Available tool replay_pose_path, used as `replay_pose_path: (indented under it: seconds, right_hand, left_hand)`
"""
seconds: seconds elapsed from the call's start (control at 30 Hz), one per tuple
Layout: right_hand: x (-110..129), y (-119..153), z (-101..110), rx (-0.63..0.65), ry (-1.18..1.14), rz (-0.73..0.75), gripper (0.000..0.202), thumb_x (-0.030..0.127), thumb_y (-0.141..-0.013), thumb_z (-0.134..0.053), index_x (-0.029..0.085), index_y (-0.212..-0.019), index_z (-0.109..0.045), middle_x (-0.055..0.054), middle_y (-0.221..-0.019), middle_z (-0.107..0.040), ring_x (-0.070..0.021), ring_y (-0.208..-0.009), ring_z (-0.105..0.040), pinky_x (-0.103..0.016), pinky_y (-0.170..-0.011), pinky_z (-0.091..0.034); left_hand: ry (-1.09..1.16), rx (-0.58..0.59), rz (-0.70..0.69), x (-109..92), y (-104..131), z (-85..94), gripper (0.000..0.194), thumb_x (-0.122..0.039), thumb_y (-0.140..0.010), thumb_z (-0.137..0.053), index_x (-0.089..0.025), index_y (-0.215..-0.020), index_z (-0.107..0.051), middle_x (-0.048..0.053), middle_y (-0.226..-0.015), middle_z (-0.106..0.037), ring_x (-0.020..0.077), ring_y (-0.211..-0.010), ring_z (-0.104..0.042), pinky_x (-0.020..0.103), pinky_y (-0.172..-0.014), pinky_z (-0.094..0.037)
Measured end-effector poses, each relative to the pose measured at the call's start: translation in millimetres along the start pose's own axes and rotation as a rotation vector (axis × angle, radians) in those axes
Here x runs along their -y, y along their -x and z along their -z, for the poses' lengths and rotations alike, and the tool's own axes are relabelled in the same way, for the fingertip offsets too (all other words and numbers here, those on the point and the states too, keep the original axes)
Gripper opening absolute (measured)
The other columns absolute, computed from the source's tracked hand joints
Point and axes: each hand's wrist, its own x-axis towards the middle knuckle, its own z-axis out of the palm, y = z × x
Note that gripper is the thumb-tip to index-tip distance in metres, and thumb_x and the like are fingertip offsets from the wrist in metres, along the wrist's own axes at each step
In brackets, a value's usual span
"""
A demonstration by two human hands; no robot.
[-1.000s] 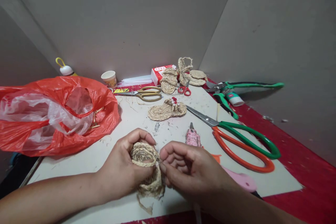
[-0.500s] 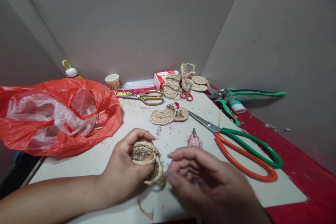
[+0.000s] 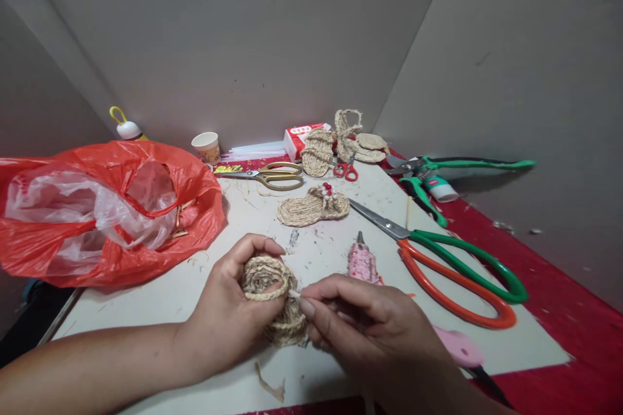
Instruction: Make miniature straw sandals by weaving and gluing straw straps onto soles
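My left hand (image 3: pixel 238 301) is wrapped round a small woven straw piece (image 3: pixel 287 324), its thumb inside the braided loop. At the right side of that piece, my right hand (image 3: pixel 360 318) pinches a small pale bit, too small to make out. A pink glue gun (image 3: pixel 363 262) lies behind my right hand, its dark nozzle pointing away and its handle partly hidden. Farther back rests a small straw sandal (image 3: pixel 311 206) with red and white beads on its strap.
Large scissors (image 3: pixel 409 233) with green and orange handles lie at right, green pruners (image 3: pixel 423 172) beyond. Gold-handled scissors (image 3: pixel 280 175), red scissors (image 3: pixel 346 171), straw slippers (image 3: pixel 318 154), a tissue pack (image 3: pixel 294 142) and paper cup (image 3: pixel 207 148) stand behind. A red bag (image 3: pixel 195 172) fills the left.
My right hand has closed its thumb and finger into a pinch and now meets the woven piece. More of the pink glue gun shows behind it.
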Motion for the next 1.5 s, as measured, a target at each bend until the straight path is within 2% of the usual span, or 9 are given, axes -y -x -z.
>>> replay_pose_path:
  seconds: [0.1, 0.3, 0.4, 0.5, 0.7, 0.93, 1.17, 1.33, 1.5]
  right_hand:
    - [1.4, -1.2, 0.5, -0.006, 0.042, 0.019, 0.018, 0.033, -0.076, -0.060, 0.019, -0.067, -0.067, 0.001, -0.050, -0.057, -0.0114, -0.046, -0.049, -0.021, -0.044, -0.038]
    - [3.9, -5.0, 2.0, 0.032, -0.056, -0.036, 0.015, 0.029, -0.072, -0.061, 0.018, -0.062, -0.060, 0.006, -0.047, -0.041, -0.0075, -0.043, -0.037, -0.018, -0.040, -0.031]
    - [2.7, -6.2, 1.4, 0.018, -0.129, -0.047, 0.010, 0.028, -0.070, -0.064, 0.018, -0.071, -0.063, 0.005, -0.053, -0.049, -0.0082, -0.047, -0.044, -0.018, -0.044, -0.038]
    - [1.9, -6.9, 1.5, 0.013, -0.187, -0.052, 0.021, 0.028, -0.069, -0.067, 0.017, -0.087, -0.068, -0.001, -0.069, -0.062, -0.0096, -0.054, -0.052, -0.019, -0.049, -0.044]
    - [-0.2, -10.4, 9.2, 0.170, -0.309, -0.122, 0.016, 0.028, -0.067, -0.073, 0.015, -0.078, -0.071, 0.005, -0.056, -0.055, -0.0078, -0.051, -0.051, -0.018, -0.051, -0.042]
    - [-2.1, -16.3, 12.7, 0.309, -0.427, -0.278, 0.022, 0.026, -0.063, -0.078, 0.014, -0.074, -0.064, 0.004, -0.055, -0.058, -0.0069, -0.051, -0.051, -0.018, -0.051, -0.039]
    - [6.9, -16.7, 8.6, 0.302, -0.356, -0.259, 0.015, 0.008, -0.062, -0.065, 0.017, -0.065, -0.053, 0.011, -0.048, -0.040, -0.0028, -0.045, -0.031, -0.013, -0.042, -0.024]
    - [10.9, -11.8, 2.5, 0.241, -0.279, -0.243, 0.013, 0.010, -0.062, -0.059, 0.018, -0.064, -0.050, 0.012, -0.048, -0.034, -0.0032, -0.045, -0.026, -0.014, -0.042, -0.021]
    - [11.1, -4.0, -3.7, 0.144, -0.056, -0.081, 0.011, 0.015, -0.066, -0.052, 0.020, -0.062, -0.044, 0.009, -0.049, -0.035, -0.0051, -0.044, -0.030, -0.017, -0.041, -0.022]
  left_hand:
    - [0.008, 0.017, 0.008, 1.6, 1.2, 0.3, 0.034, -0.005, -0.069, -0.060, -0.021, -0.097, -0.050, -0.005, -0.072, -0.052, 0.0091, -0.062, -0.044, 0.019, -0.056, -0.039]
    - [0.000, 0.027, 0.025, 1.8, 2.3, 0.8, 0.033, -0.005, -0.069, -0.061, -0.021, -0.096, -0.051, -0.004, -0.073, -0.052, 0.0088, -0.061, -0.044, 0.019, -0.056, -0.038]
    - [-0.038, 0.021, 0.013, -0.9, 1.1, 0.3, 0.032, -0.005, -0.067, -0.062, -0.020, -0.094, -0.052, -0.004, -0.074, -0.053, 0.0088, -0.062, -0.045, 0.019, -0.057, -0.038]
    - [-0.042, 0.038, 0.011, -2.3, 0.6, 0.4, 0.032, -0.007, -0.068, -0.063, -0.020, -0.095, -0.052, -0.004, -0.075, -0.053, 0.0089, -0.062, -0.045, 0.019, -0.057, -0.038]
    - [-0.023, 0.090, 0.016, -1.2, 3.0, 1.9, 0.030, -0.013, -0.072, -0.064, -0.020, -0.097, -0.049, -0.003, -0.077, -0.053, 0.0095, -0.062, -0.046, 0.020, -0.057, -0.039]
    - [-0.043, 0.137, 0.015, 0.4, 4.2, 3.0, 0.028, -0.016, -0.077, -0.064, -0.021, -0.099, -0.048, -0.002, -0.080, -0.053, 0.0094, -0.064, -0.046, 0.020, -0.058, -0.040]
    - [-0.052, 0.129, -0.018, 3.9, 4.6, 2.1, 0.031, -0.008, -0.074, -0.062, -0.022, -0.097, -0.047, -0.004, -0.081, -0.052, 0.0084, -0.064, -0.045, 0.019, -0.058, -0.040]
    - [-0.051, 0.069, -0.043, 7.8, 6.0, -0.7, 0.034, -0.003, -0.070, -0.061, -0.022, -0.093, -0.045, -0.005, -0.078, -0.052, 0.0080, -0.062, -0.044, 0.018, -0.056, -0.039]
    - [-0.065, 0.057, -0.069, 11.8, 7.8, -2.0, 0.028, -0.008, -0.074, -0.062, -0.022, -0.089, -0.044, -0.004, -0.078, -0.054, 0.0094, -0.066, -0.048, 0.019, -0.059, -0.041]
